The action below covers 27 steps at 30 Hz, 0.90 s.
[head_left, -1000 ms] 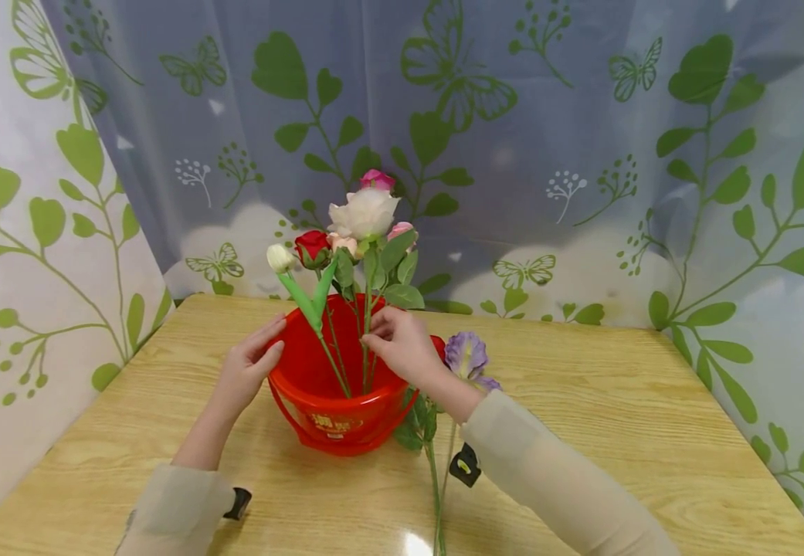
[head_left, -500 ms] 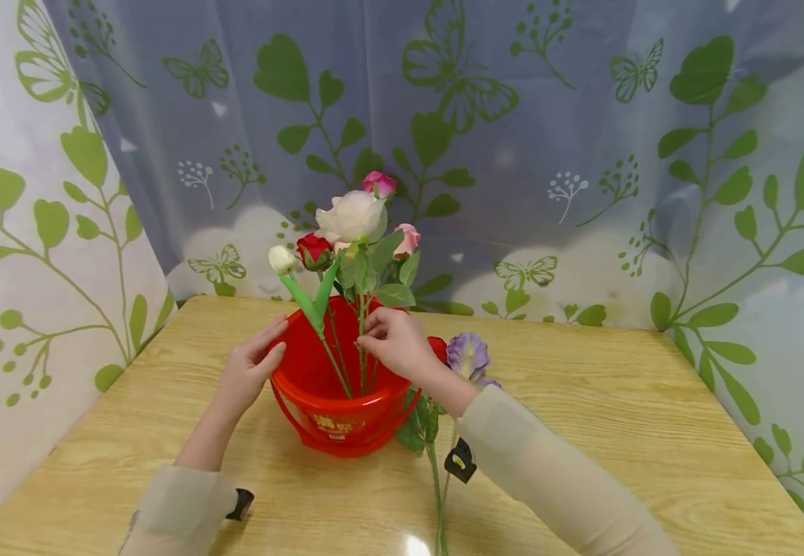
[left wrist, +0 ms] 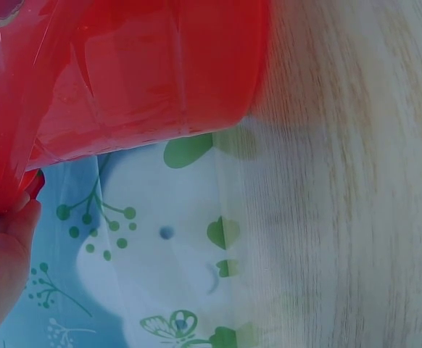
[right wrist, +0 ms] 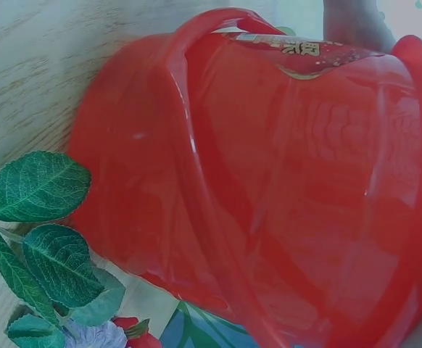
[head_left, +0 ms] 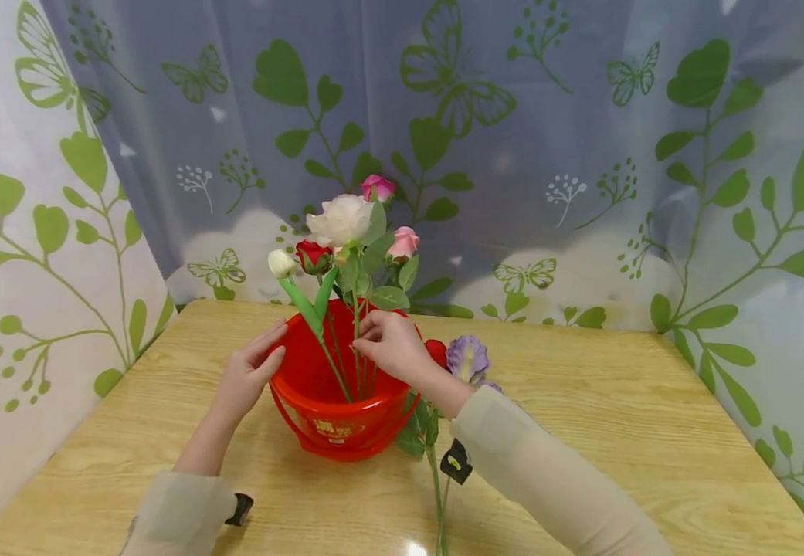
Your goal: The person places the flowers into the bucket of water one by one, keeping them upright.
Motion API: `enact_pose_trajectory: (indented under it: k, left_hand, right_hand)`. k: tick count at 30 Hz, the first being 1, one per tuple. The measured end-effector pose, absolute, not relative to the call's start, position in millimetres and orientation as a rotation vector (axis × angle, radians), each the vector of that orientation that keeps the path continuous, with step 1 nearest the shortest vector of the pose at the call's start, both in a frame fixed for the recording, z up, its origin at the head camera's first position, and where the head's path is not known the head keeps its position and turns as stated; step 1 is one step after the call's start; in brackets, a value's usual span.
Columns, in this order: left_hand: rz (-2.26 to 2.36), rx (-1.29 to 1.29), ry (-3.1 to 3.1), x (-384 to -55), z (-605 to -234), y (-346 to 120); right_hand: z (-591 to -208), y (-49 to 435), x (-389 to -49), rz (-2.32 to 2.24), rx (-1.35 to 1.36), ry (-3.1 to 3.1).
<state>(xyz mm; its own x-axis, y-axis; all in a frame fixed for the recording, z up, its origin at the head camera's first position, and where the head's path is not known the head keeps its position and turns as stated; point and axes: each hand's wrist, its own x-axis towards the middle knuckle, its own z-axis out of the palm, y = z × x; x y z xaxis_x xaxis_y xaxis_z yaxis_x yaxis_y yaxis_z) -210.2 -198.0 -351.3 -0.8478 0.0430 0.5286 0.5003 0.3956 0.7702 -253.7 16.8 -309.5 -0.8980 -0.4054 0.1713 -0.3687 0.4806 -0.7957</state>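
In the head view, a red plastic bucket (head_left: 346, 417) with a handle stands on the table. My left hand (head_left: 245, 374) holds its left rim, thumb and fingers at the edge. My right hand (head_left: 395, 344) is over the bucket's right side, pinching the green stem of a large white artificial rose (head_left: 340, 222). Around it in the bucket stand a white tulip (head_left: 281, 264), a red rose (head_left: 313, 256), a pink rose (head_left: 404, 243) and a magenta rose (head_left: 378, 188). The right wrist view shows mostly the bucket's side (right wrist: 291, 174); the right fingers are hidden there.
To the right of the bucket, a purple flower (head_left: 467, 357) and a red flower (head_left: 436, 352) lie on the wooden table (head_left: 582, 401), their stems running toward the front edge. Behind the table hangs a curtain (head_left: 547, 154) with leaf and butterfly prints.
The white rose has shifted left and slightly down with my right hand, uncovering more of the pink rose. My left hand stays at the bucket's rim.
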Motion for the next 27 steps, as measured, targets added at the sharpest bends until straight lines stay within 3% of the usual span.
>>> enact_pose_trajectory:
  k: [27]
  left_hand:
    - [-1.475, -0.478, -2.217, -211.3, -352.9, -197.8]
  right_hand:
    - [-303.9, 27.9, -249.5, -1.448, -0.709, 2.616]
